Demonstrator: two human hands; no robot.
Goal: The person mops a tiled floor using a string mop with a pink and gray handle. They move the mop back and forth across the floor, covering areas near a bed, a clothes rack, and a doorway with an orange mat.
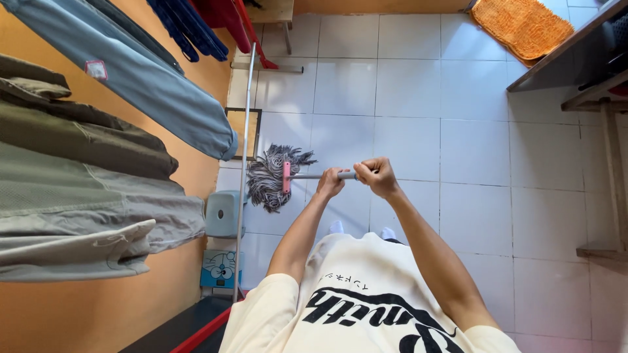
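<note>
I look straight down at a mop with a grey string head (269, 178) and a pink clamp on a metal handle (313, 176). The string head rests on the white tiled floor (405, 137) near the orange wall. My left hand (330, 182) grips the handle lower down, closer to the mop head. My right hand (375, 175) is closed around the handle's upper end. My cream shirt with dark lettering fills the bottom of the view.
Clothes hang on a rack at the left (98, 150), beside a thin metal pole (243, 163). A small grey-blue stool (224, 214) and a blue box (221, 268) sit by the wall. An orange mat (523, 26) lies top right, wooden furniture (608, 131) at right.
</note>
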